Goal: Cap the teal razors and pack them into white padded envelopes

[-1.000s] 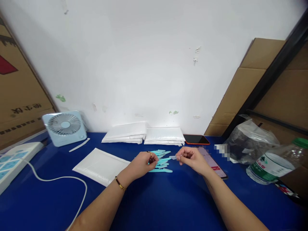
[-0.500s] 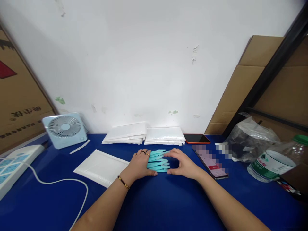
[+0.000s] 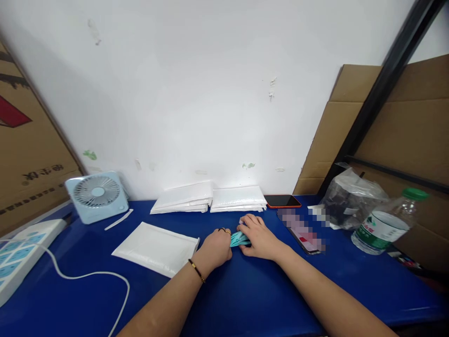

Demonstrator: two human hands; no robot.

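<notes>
A white padded mailer [image 3: 154, 248] lies left of the left hand [image 3: 218, 249], which is closed on the left end of the bundled teal plastic sticks [image 3: 239, 239]. Their long axis runs roughly sideways between both hands; the right hand [image 3: 258, 238] curls about their right end, its grip unclear.

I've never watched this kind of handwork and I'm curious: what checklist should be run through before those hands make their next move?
1. Left hand closed on the teal sticks: ok.
2. Right hand gripping firmly: cannot tell; its fingers hide part of the sticks.
3. Sticks fully visible: not ok; hands cover both ends.
4. Loose white envelope lying flat: ok.
5. White cable apart from both hands: ok.
6. Bottle capped: ok, green cap on.
</notes>
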